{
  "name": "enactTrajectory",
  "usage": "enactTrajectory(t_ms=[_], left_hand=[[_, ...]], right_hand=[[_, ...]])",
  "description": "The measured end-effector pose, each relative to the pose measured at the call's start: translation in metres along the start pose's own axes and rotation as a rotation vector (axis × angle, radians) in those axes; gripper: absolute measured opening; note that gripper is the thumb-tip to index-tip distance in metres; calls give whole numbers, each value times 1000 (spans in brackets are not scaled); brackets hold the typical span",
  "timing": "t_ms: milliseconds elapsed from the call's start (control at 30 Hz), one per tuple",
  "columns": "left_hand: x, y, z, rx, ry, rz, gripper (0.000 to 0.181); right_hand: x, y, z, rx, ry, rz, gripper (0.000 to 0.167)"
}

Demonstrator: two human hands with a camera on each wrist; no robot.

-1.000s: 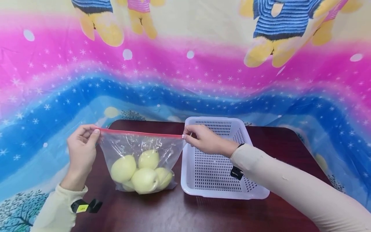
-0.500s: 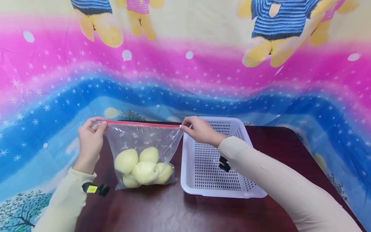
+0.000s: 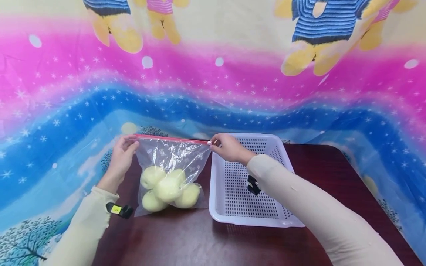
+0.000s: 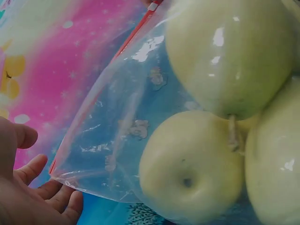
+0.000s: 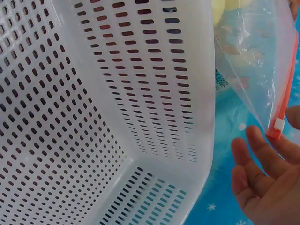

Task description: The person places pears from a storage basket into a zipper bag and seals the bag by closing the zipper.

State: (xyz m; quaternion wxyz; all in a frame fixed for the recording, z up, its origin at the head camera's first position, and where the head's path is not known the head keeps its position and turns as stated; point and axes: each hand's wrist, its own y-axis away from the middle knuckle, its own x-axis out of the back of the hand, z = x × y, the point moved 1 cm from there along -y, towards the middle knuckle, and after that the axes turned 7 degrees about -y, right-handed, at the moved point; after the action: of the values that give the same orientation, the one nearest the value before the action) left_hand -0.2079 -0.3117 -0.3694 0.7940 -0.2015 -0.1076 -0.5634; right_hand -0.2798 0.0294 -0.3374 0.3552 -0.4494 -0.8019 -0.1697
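Observation:
A clear slider zip bag (image 3: 139,153) with a red top strip (image 3: 173,139) stands on the table, with several pale green pears (image 3: 168,186) inside. My left hand (image 3: 120,159) is at the bag's upper left corner; in the left wrist view its thumb (image 4: 26,136) is apart from the fingers (image 4: 58,199), and the corner touches them. At the upper right corner my right hand (image 3: 229,148) pinches the strip's end between thumb and index finger. The white slider (image 5: 279,124) sits at that end, close to the thumb.
A white perforated plastic basket (image 3: 216,218) stands right of the bag, with my right forearm reaching across it. Both are on a dark red-brown table (image 3: 186,240). A printed cloth (image 3: 206,88) hangs behind. Each wrist wears a small black camera (image 3: 124,211).
My left hand has shifted right and slightly up, and its thumb now lies off the bag's corner. The right hand has risen a little with its corner. The pears have resettled inside the bag.

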Motion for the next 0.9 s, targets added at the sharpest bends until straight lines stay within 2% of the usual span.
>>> enactTrajectory(t_ms=[167, 333, 467, 600, 700, 767, 900], left_hand=[[-11, -4, -7, 3, -16, -56, 48], [-21, -5, -11, -15, -11, -120, 54], [-26, -6, -14, -8, -22, -134, 58], [-29, -8, -17, -6, -78, -146, 63], [-31, -8, -17, -16, -148, -125, 67], [-32, -5, -16, -36, -190, -76, 66], [-33, 8, -14, -128, -275, 24, 56]], right_hand=[[-4, 0, 4, -29, -35, -65, 48], [-6, 1, 8, -70, 28, -100, 60], [-6, 2, 8, -83, 74, -110, 65], [-5, 2, 10, -85, 95, -117, 68], [-4, 2, 11, -82, 105, -114, 69], [-2, 4, 12, -82, 106, -105, 70], [-1, 7, 12, -64, 124, -75, 69]])
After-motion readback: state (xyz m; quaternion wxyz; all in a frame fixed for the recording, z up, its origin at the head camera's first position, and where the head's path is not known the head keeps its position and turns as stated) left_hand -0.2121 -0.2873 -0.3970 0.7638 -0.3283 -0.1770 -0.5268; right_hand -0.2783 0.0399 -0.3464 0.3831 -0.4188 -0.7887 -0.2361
